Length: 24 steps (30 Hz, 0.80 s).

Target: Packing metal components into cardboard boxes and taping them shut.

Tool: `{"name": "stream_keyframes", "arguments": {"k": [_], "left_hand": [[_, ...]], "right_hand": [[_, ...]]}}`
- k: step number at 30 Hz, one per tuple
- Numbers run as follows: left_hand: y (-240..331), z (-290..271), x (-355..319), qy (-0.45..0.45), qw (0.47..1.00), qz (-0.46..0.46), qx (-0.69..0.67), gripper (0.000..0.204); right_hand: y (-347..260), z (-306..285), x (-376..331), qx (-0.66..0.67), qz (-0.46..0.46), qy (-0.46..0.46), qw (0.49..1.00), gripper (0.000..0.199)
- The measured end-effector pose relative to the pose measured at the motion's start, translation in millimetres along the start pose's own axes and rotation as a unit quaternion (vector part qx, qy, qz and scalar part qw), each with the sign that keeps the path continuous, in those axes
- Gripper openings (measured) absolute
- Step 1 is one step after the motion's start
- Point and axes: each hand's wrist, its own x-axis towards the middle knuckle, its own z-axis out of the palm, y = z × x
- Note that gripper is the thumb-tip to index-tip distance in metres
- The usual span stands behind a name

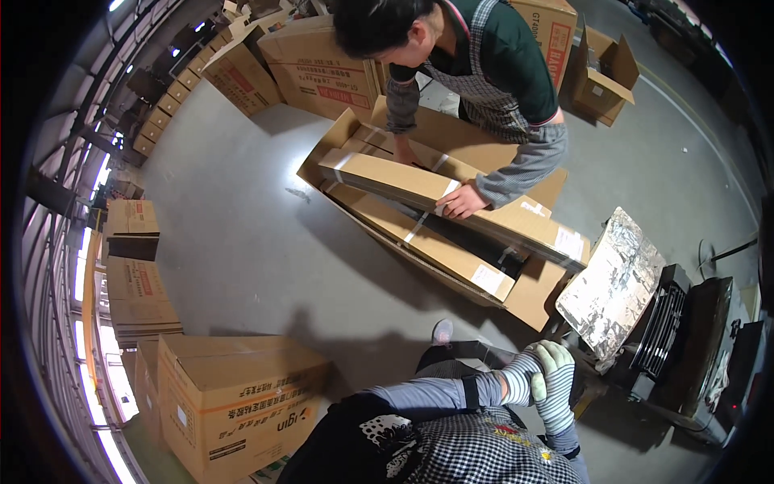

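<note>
Gloved hands meet low in the view: the person's left hand (528,379), in a striped knit glove, and right hand (556,379), in a pale green-white glove, are clasped against each other near the chest, holding nothing else that shows. Nearest them, just to the right, leans a grey marbled flat board (614,282) against a dark metal machine (685,339). Farther up, well apart, a co-worker's bare hand (461,202) presses a long flat brown cardboard box (451,206) lying in an open carton (532,298).

Long brown cartons (451,211) stacked centre floor; printed brown box (234,399) lower left.
</note>
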Motion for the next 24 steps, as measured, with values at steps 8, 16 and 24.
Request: {"name": "stream_keyframes", "arguments": {"k": [8, 16, 24], "left_hand": [[4, 2, -3, -0.083, 0.984, 0.018, 0.156, 0.037], [21, -30, -13, -0.106, 0.988, -0.006, 0.113, 0.046], [31, -54, -15, -0.117, 0.987, -0.004, 0.108, 0.050]], "right_hand": [[-5, -5, -6, 0.002, 0.008, -0.005, 1.000, 0.053], [-5, -5, -6, 0.010, 0.010, 0.001, 1.000, 0.052], [-5, -5, -3, 0.009, 0.016, -0.002, 1.000, 0.051]]}}
